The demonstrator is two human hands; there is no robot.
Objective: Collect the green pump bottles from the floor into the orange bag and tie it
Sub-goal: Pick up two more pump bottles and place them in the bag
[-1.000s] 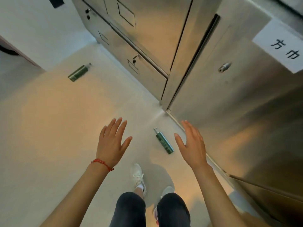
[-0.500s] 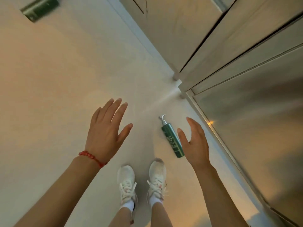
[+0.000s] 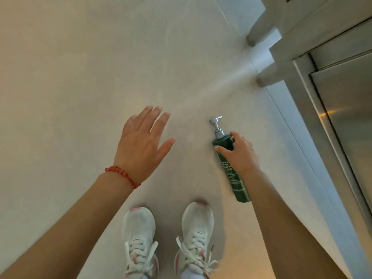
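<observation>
- The dark green plastic pump bottle with a silver pump head (image 3: 231, 168) lies on the floor by my shoes; my right hand (image 3: 240, 153) is closing on its shoulder, seemingly not yet clamped.
- Risk: gripping so high, the smooth body may slip or swing.
- My left hand (image 3: 141, 141) hovers spread, empty.
- The pale smooth tiled floor (image 3: 80, 77) meets a brushed steel cabinet (image 3: 346, 97) at right.

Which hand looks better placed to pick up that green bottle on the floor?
The right hand: its fingers already wrap the green bottle near the pump. The left hand is spread open, apart from it.
</observation>
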